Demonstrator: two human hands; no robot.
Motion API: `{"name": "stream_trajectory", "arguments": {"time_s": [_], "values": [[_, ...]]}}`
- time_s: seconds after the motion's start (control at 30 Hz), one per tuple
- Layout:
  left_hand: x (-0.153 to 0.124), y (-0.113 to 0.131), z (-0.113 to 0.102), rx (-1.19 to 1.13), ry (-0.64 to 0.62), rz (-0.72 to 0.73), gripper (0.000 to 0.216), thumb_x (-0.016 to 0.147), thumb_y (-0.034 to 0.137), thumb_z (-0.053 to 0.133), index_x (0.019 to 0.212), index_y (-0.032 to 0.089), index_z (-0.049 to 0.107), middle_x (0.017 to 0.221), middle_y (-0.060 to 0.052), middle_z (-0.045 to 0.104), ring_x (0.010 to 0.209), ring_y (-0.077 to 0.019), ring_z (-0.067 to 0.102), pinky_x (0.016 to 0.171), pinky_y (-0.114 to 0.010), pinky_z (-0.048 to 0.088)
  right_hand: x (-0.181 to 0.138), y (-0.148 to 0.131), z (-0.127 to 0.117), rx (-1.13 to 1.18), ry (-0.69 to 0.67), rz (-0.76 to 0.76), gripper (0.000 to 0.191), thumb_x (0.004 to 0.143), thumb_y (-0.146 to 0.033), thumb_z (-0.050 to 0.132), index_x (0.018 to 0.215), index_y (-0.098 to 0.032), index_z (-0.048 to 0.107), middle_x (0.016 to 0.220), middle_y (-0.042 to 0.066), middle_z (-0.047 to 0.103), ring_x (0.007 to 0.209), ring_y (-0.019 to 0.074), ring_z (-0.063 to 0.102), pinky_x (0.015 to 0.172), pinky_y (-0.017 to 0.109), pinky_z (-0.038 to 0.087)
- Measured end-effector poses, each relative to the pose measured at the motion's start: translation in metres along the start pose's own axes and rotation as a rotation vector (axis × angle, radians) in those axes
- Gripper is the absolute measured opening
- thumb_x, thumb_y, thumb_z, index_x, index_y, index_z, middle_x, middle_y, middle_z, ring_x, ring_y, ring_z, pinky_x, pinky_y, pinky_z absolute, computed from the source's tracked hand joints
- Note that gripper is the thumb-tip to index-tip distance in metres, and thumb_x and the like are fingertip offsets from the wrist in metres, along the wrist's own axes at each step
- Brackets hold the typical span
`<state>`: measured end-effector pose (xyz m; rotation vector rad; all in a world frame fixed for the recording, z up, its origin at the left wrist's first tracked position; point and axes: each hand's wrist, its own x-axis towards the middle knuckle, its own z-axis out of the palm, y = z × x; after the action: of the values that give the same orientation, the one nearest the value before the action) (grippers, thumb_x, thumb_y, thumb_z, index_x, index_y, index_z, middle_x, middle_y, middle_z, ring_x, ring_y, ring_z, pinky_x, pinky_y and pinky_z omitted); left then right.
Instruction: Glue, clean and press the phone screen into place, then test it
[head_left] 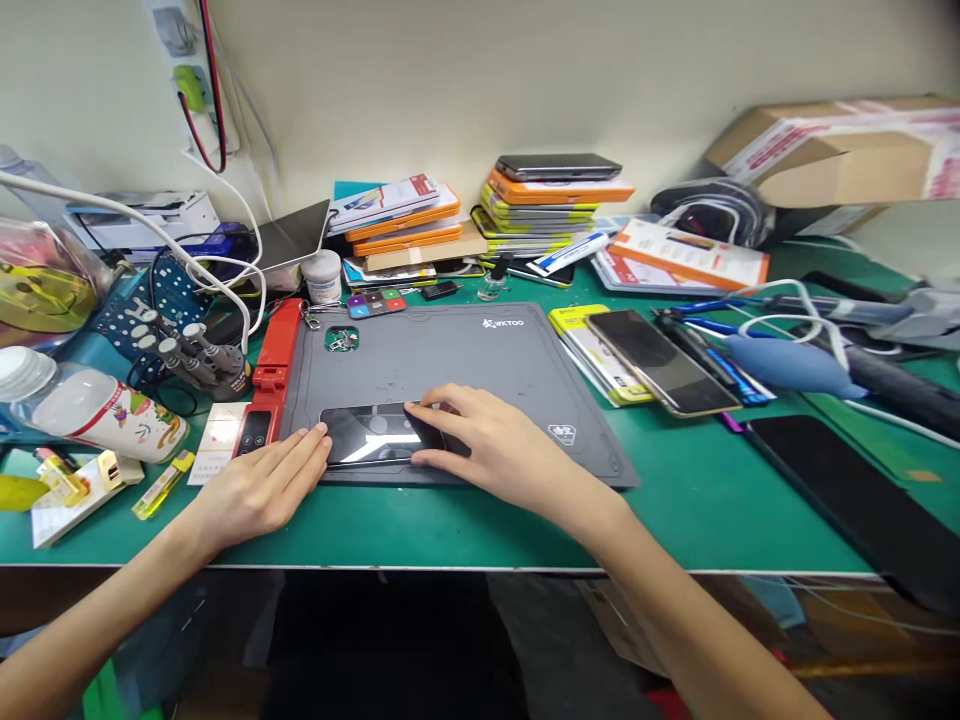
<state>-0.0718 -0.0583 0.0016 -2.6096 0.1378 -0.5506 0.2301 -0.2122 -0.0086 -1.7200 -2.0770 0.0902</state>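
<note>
One black phone (379, 437) lies flat, screen upward, at the six o'clock edge of a grey mat (457, 360) on the green counter (480, 530). The right hand (495, 440) holds its three o'clock end, thumb and fingers astride both long edges. The left hand (262, 485) touches the nine o'clock end, fingers together; whether it grips cannot be told. Outward from the phone: a small circuit part (342, 340) at eleven, a red device (279, 345) at ten, stacked cases (409, 225) at twelve, a blue blower bulb (787, 368) near three.
</note>
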Motion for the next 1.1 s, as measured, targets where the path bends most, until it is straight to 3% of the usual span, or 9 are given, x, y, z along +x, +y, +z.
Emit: {"name": "stream_trajectory", "arguments": {"time_s": [0.1,0.2,0.37,0.53,0.67,0.93,1.1], "values": [[-0.002,0.001,0.0,-0.034,0.005,-0.042,0.049,0.099,0.011,0.07,0.146,0.005,0.061,0.142,-0.018,0.07,0.121,-0.0263,0.075,0.109,-0.035,0.061,-0.001,0.0,0.001,0.041,0.009,0.012,0.047,0.104,-0.047,0.064,0.142,-0.019,0.066,0.129,0.014,0.069,0.114,0.0297,0.069,0.1,0.05,0.06],[-0.001,0.002,-0.001,0.004,0.001,-0.035,0.044,0.101,0.013,0.068,0.143,0.005,0.063,0.142,-0.018,0.07,0.117,-0.0263,0.077,0.103,-0.035,0.064,-0.003,-0.002,0.003,0.071,0.029,0.045,0.045,0.103,-0.046,0.065,0.141,-0.022,0.066,0.132,0.014,0.068,0.118,0.0293,0.068,0.103,0.051,0.059],[0.006,0.002,-0.005,0.048,0.024,-0.016,0.034,0.101,0.014,0.069,0.133,0.004,0.067,0.135,-0.017,0.074,0.109,-0.0243,0.08,0.093,-0.034,0.068,-0.005,-0.003,0.007,0.058,0.041,0.063,0.045,0.103,-0.046,0.065,0.144,-0.027,0.065,0.16,0.013,0.055,0.134,0.0311,0.062,0.111,0.057,0.054],[0.009,0.001,-0.006,0.025,0.04,-0.036,0.043,0.1,0.013,0.07,0.141,0.005,0.062,0.133,-0.015,0.075,0.107,-0.0244,0.081,0.091,-0.034,0.07,-0.004,-0.003,0.006,0.1,0.023,0.078,0.05,0.102,-0.048,0.065,0.148,-0.027,0.062,0.151,0.009,0.066,0.124,0.0291,0.063,0.109,0.055,0.055],[0.01,0.001,-0.007,-0.02,0.055,-0.063,0.054,0.101,0.012,0.068,0.153,0.008,0.054,0.133,-0.014,0.075,0.106,-0.024,0.081,0.089,-0.033,0.07,-0.005,-0.005,0.005,0.132,0.024,0.095,0.053,0.104,-0.048,0.061,0.152,-0.026,0.057,0.151,0.009,0.066,0.124,0.0293,0.062,0.107,0.053,0.055],[0.008,0.003,-0.005,-0.08,0.065,-0.098,0.056,0.098,0.008,0.07,0.151,0.004,0.053,0.136,-0.018,0.073,0.111,-0.0256,0.08,0.093,-0.034,0.069,-0.006,-0.003,0.008,0.106,0.034,0.092,0.056,0.104,-0.05,0.061,0.154,-0.026,0.053,0.152,0.009,0.065,0.12,0.0293,0.063,0.103,0.052,0.057],[0.007,0.002,-0.006,-0.124,0.086,-0.114,0.057,0.097,0.006,0.071,0.151,0.004,0.054,0.126,-0.015,0.079,0.107,-0.0241,0.081,0.094,-0.034,0.068,-0.007,-0.002,0.009,0.093,0.04,0.07,0.057,0.104,-0.049,0.06,0.156,-0.027,0.051,0.151,0.009,0.065,0.12,0.0301,0.063,0.102,0.053,0.057]]}}
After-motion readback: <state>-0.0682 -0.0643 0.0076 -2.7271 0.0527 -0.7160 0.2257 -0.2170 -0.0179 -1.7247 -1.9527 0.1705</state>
